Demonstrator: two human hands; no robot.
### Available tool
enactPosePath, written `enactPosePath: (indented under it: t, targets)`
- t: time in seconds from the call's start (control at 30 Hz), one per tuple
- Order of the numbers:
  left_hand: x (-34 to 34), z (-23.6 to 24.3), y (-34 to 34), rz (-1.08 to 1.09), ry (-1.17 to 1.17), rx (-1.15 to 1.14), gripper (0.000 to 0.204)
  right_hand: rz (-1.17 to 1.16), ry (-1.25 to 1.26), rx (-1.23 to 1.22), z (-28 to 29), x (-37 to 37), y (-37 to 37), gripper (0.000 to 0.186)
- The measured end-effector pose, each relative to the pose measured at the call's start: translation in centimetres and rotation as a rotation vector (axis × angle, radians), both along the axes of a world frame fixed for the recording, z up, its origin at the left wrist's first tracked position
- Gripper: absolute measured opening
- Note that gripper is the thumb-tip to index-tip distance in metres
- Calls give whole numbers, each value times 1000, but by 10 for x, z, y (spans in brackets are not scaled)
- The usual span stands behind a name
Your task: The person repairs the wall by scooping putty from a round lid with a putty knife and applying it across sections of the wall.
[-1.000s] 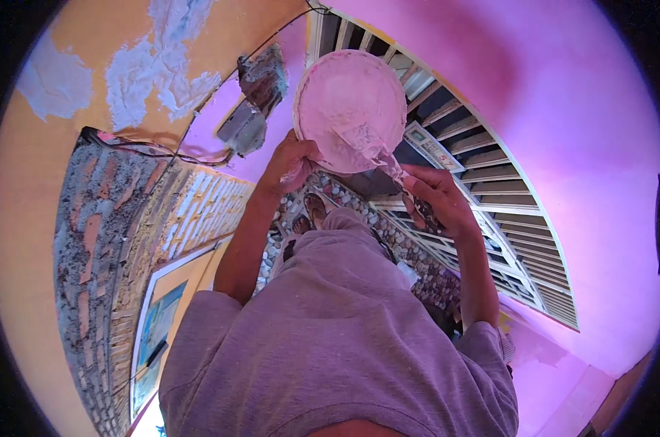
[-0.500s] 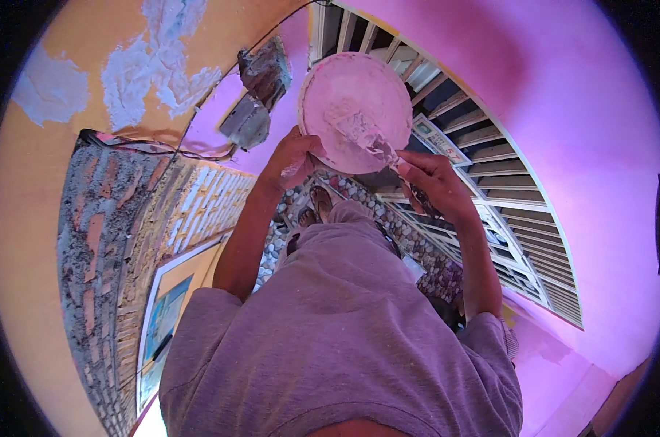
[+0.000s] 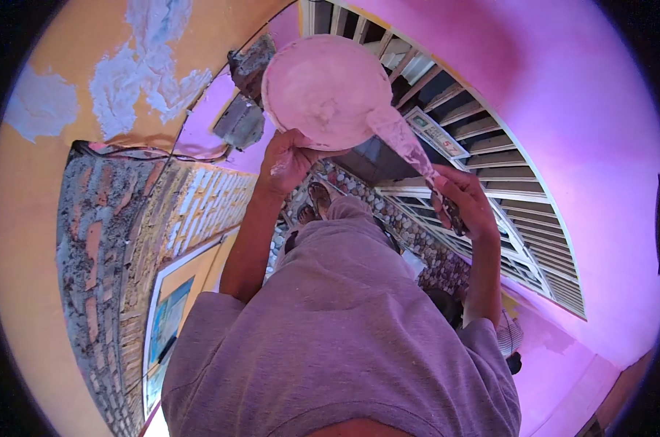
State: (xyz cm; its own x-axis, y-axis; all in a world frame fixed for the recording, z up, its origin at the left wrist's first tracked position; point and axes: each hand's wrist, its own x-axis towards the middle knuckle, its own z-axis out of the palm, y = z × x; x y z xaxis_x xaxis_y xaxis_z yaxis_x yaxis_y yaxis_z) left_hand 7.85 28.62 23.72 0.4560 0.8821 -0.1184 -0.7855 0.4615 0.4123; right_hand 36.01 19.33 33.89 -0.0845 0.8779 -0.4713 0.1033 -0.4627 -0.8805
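Observation:
A round, pale plate-like disc (image 3: 326, 80) smeared with paste is held up in front of me. My left hand (image 3: 290, 160) grips its lower left edge, thumb on the top face and the other fingers hidden beneath. My right hand (image 3: 465, 200) is closed around the dark handle of a putty knife (image 3: 406, 146). Its paste-coated blade points up and left, with the tip at the disc's right rim; whether it touches the rim I cannot tell. A small mound of paste shows near the disc's middle.
To the left, an orange wall (image 3: 31, 171) carries pale filler patches (image 3: 144, 80) above exposed brickwork (image 3: 104, 240). Slatted window bars (image 3: 490, 153) run along the right beside a pink-purple wall (image 3: 599, 146). A dark cable (image 3: 191, 154) crosses the left wall. Pebble-patterned floor (image 3: 410, 229) lies below.
The putty knife has slid from the disc's middle to its right rim as my right hand moved right and down. The disc has shifted left and up with my left hand.

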Motion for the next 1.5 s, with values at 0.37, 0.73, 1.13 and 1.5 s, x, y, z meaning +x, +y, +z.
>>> enactPosePath:
  t: [0.37, 0.73, 1.13, 1.5]
  targets:
    - [20, -4, -14, 22, 111, 16, 56, -44, 42, 18, -7, -20, 5, 37]
    - [-7, -6, 4, -35, 409, 61, 46, 74, 18, 73, -21, 21, 25, 36]
    - [-12, 8, 19, -330, 586, 174, 61, 307, -99, 115, -13, 44, 64, 36]
    - [-13, -5, 20, -541, 527, 83, 72, 434, -148, 55, -12, 53, 73, 36]
